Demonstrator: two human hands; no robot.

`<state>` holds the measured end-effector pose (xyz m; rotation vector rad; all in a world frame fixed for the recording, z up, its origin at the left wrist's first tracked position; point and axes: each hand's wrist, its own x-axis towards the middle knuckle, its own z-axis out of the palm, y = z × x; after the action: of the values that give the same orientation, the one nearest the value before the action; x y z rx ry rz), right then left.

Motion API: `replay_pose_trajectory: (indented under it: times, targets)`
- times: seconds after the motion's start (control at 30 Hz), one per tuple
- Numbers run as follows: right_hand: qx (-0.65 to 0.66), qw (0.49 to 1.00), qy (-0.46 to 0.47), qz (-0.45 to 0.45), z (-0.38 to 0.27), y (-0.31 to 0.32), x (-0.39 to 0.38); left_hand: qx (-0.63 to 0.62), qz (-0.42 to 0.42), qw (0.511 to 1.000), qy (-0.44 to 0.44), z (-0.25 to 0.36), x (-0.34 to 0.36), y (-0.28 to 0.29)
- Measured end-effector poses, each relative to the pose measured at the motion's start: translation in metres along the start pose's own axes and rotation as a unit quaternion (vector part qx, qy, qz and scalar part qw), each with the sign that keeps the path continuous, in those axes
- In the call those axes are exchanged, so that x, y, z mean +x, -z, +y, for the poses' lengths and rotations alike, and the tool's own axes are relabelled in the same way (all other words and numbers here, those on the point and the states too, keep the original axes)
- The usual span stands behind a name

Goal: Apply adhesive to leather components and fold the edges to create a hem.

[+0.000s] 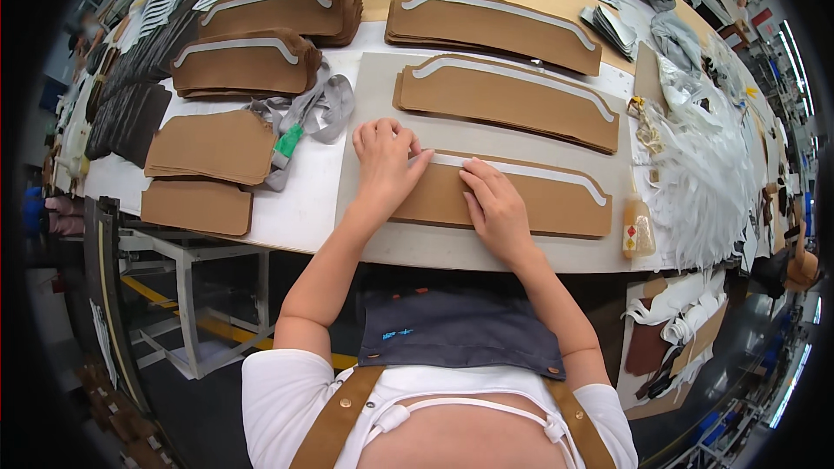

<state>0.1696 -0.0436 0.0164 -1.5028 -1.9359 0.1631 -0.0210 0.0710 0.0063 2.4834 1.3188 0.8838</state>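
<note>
My left hand [389, 169] rests at the left end of a brown panel [539, 208], thumb on the white strip [575, 177] along its upper edge, other fingers curved and spread beyond it. My right hand [495, 208] lies on the same panel, index fingertip on the strip, thumb lower and apart. The panel rests on a grey board [382, 243]. Behind it are two long brown stacks [504, 100] topped with shaped white strips.
Brown stacks [207, 143], a tangled grey ribbon [330, 100] and dark pieces [130, 122] lie left. Right are a glue bottle [639, 226], white scraps [704, 174] and hanging offcuts [673, 330]. A metal frame [187, 295] stands below left. A person [799, 265] is at far right.
</note>
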Motion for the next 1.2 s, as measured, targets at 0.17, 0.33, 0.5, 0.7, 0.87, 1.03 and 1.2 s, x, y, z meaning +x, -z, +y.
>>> replay_pose_trajectory:
  times: [0.17, 0.33, 0.5, 0.7, 0.87, 1.03, 1.2]
  targets:
    - [-0.001, 1.000, 0.008, -0.002, -0.001, -0.003, 0.003, -0.017, 0.002, 1.000, 0.011, 0.000, 0.001, -0.002]
    - [0.000, 1.000, 0.016, -0.006, -0.002, -0.004, 0.005, -0.011, -0.010, 1.000, 0.006, -0.003, 0.005, -0.002]
    - [0.013, 1.000, 0.024, -0.007, -0.003, -0.010, 0.008, 0.009, -0.030, 0.999, 0.005, -0.003, 0.006, -0.001]
    - [0.028, 0.999, 0.032, -0.026, -0.013, -0.022, 0.019, 0.034, -0.021, 0.999, 0.019, -0.004, 0.001, 0.008]
    - [0.018, 0.998, 0.042, -0.044, -0.020, -0.025, 0.023, 0.037, -0.024, 0.998, 0.049, -0.011, -0.013, 0.025]
    - [0.021, 0.997, 0.055, -0.045, -0.025, -0.033, 0.028, 0.027, -0.009, 0.997, 0.066, -0.018, -0.020, 0.026]
    - [0.035, 0.996, 0.060, -0.048, -0.030, -0.038, 0.031, 0.008, 0.016, 0.997, 0.074, -0.018, -0.021, 0.026]
